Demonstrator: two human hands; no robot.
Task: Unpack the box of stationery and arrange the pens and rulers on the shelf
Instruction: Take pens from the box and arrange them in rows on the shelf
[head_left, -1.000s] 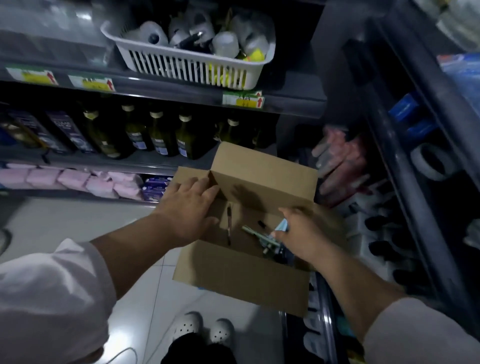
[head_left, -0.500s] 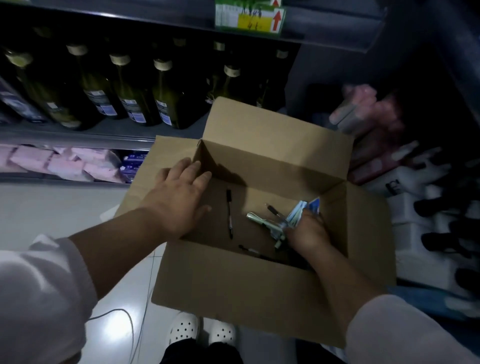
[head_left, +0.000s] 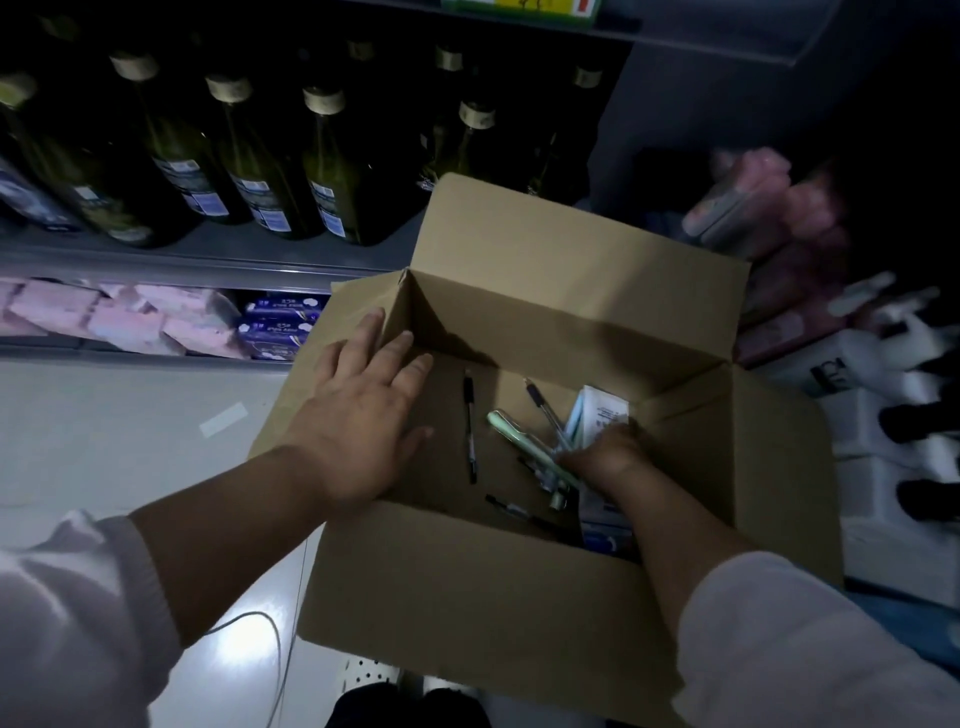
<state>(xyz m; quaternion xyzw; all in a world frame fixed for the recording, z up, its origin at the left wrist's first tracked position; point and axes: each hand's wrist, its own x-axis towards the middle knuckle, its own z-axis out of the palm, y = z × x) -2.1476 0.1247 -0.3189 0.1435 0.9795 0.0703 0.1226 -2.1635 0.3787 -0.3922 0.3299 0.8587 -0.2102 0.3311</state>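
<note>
We rest our left hand (head_left: 363, 415), fingers spread, on the box (head_left: 467, 597) flap, right hand (head_left: 605, 457) gripping pens (head_left: 524, 447) (slanting far-left), black pen (head_left: 470, 426) lying near-to-far.

Fingers of my right hand (head_left: 605, 457) are hidden inside the brown cardboard box (head_left: 519, 597); the pink plastic packs (head_left: 779, 208), upper right, are blurred.

Matt brown cardboard box (head_left: 493, 597), smooth-faced, creased at the folds. Black pen (head_left: 470, 431) in glossy plastic; pale green pen (head_left: 524, 447) in smooth plastic with a soft sheen. Dark green glass bottles (head_left: 332, 171), glossy, with paper labels and matt pale caps. Grey shelf (head_left: 208, 260), seemingly painted metal, dull in finish. Pink packs (head_left: 119, 317) in crinkled, slightly shiny plastic film. Pale floor (head_left: 104, 441), hard, polished, mirror-bright where lit. White sleeves (head_left: 67, 623) of soft, matt cloth.
</note>
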